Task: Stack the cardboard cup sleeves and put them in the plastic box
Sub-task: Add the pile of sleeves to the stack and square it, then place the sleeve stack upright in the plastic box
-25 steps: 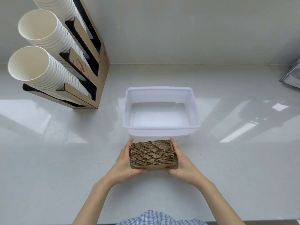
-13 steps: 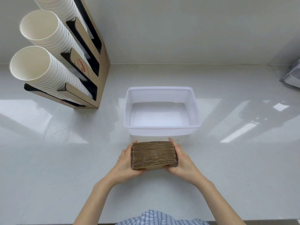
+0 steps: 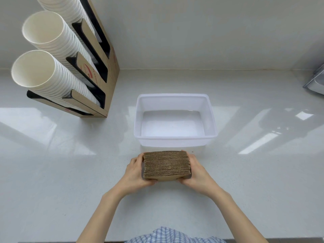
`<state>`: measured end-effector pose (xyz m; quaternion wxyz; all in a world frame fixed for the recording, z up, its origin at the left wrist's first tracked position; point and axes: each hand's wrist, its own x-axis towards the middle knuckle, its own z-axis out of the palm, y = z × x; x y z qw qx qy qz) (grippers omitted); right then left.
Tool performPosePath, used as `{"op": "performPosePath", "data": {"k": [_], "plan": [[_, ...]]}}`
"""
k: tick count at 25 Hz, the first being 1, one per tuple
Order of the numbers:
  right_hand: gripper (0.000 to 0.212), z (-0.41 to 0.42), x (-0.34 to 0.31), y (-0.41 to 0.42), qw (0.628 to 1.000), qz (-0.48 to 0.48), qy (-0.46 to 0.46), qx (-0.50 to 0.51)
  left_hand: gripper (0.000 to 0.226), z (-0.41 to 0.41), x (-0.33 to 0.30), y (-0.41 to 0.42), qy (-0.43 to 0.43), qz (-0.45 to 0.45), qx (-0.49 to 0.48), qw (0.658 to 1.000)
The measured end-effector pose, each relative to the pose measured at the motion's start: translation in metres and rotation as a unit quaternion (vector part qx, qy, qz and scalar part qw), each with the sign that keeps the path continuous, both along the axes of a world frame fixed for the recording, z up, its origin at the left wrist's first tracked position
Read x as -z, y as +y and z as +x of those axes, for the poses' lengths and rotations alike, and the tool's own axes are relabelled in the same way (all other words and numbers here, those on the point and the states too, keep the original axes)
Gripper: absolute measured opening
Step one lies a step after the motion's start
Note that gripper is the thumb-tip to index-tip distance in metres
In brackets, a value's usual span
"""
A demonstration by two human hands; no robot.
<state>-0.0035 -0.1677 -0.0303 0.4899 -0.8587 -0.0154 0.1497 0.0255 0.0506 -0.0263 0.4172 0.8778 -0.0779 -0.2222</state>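
A squared stack of brown cardboard cup sleeves (image 3: 166,165) is held on edge between both hands, just in front of the plastic box. My left hand (image 3: 135,171) presses its left end and my right hand (image 3: 196,171) presses its right end. The translucent white plastic box (image 3: 213,127) stands on the white counter right behind the stack, with nothing inside it. I cannot tell whether the stack touches the counter.
A cardboard dispenser (image 3: 103,71) with long rows of white paper cups (image 3: 52,74) leans at the back left. A grey metal object (image 3: 316,81) pokes in at the right edge. The wall runs close behind the box.
The fingers of both hands have curled in more tightly around the ends of the stack. The stack sits slightly lower and nearer to me; the box has not moved.
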Motion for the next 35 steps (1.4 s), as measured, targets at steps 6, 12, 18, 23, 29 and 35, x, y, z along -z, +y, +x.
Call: {"op": "performPosePath", "data": {"k": [6, 12, 18, 23, 29, 35], "plan": [[0.073, -0.005, -0.014, -0.004, 0.995, 0.067, 0.071, 0.014, 0.073, -0.008, -0.006, 0.004, 0.071, -0.091, -0.009, 0.993], [0.078, -0.009, -0.034, -0.007, 0.974, 0.156, 0.165, 0.015, 0.063, -0.011, -0.031, 0.007, 0.142, -0.209, -0.013, 0.967], [0.079, -0.004, -0.055, 0.001, 0.964, 0.211, 0.162, 0.025, 0.067, -0.003, -0.046, 0.000, 0.118, -0.317, -0.067, 0.939], [0.082, 0.004, -0.069, 0.013, 0.964, 0.216, 0.149, 0.054, 0.073, 0.009, -0.058, -0.010, 0.092, -0.375, -0.127, 0.913], [0.079, 0.011, -0.092, 0.011, 0.971, 0.169, 0.165, 0.041, 0.073, 0.019, -0.066, -0.015, 0.084, -0.401, -0.159, 0.898], [0.093, 0.033, -0.129, -0.012, 0.985, 0.100, 0.142, 0.016, 0.055, 0.030, -0.071, -0.007, 0.086, -0.387, -0.158, 0.904]]}}
